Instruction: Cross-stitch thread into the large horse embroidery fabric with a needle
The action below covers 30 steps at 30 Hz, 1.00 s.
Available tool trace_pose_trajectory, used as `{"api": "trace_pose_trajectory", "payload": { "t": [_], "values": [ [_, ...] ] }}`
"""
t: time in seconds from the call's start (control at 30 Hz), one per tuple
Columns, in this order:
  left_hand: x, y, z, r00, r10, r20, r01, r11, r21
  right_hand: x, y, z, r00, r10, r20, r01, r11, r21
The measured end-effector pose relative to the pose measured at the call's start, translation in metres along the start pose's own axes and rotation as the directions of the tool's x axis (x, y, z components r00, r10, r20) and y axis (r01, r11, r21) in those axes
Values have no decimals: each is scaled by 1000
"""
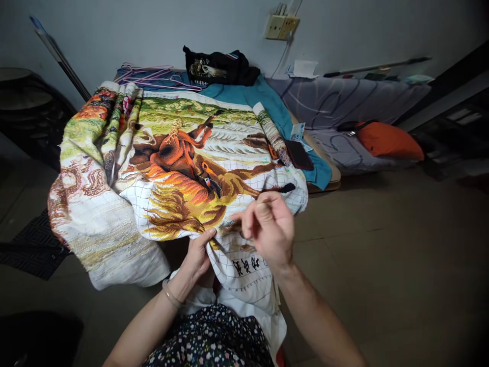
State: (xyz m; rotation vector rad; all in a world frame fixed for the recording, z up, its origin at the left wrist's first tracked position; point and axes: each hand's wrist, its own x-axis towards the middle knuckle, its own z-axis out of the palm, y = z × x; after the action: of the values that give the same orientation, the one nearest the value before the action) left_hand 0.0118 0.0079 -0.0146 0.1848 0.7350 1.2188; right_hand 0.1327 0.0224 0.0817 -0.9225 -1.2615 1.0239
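The cross-stitch canvas (235, 133) lies across the teal-covered bed (281, 104), draping past its near edge toward the person's lap; its bunched left part hangs well below the bed top. The left hand (198, 253) grasps the canvas's near margin, thumb on top and fingers underneath. The right hand (272, 229) is raised over the near right part of the work, its fingers curled; I cannot tell whether they pinch a needle or whether any fingertip touches the cloth.

The overhanging weight could drag the canvas off the near edge if the left grip slackened. Slack folds there might also let a stitch land in the wrong hole or catch a 2nd layer. The pale yellow thread bundle (174, 129), loose on the canvas, could tangle if the cloth were pulled sharply. Near the bed's right corner, the dark phone-like slab (300, 155) sits just beside the canvas, so a tug rightward might knock it off.
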Motion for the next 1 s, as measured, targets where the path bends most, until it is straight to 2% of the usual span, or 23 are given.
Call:
{"api": "trace_pose_trajectory", "payload": {
  "t": [0.07, 0.13, 0.23, 0.3, 0.4, 0.5, 1.0],
  "values": [
    [0, 0, 1, 1000, -4, -1, 4, 1000, -9, 0, 2, -8, 998, -15, -60, 17, 1000, 23],
    [0, 0, 2, 1000, -7, -27, 6, 1000, -6, -4, 10, -14, 997, 73, 3, -72, 995, -66],
    [0, -1, 1, 998, 8, -68, -8, 1000, 5, -16, 26, -18, 953, 270, 136, -213, 918, -334],
    [0, -1, 1, 997, 16, -74, -16, 1000, 3, -22, 32, -18, 929, 315, 195, -179, 842, -509],
    [1, -2, 1, 997, 19, -78, -19, 1000, -6, -26, 34, -15, 930, 278, 239, -54, 750, -660],
    [1, -2, 1, 996, 15, -85, -15, 1000, -4, -26, 33, -12, 942, 241, 233, 2, 691, -723],
    [1, -2, 0, 996, 5, -93, -7, 1000, -23, -27, 37, 0, 965, 199, 173, 39, 540, -841]
  ]
}}
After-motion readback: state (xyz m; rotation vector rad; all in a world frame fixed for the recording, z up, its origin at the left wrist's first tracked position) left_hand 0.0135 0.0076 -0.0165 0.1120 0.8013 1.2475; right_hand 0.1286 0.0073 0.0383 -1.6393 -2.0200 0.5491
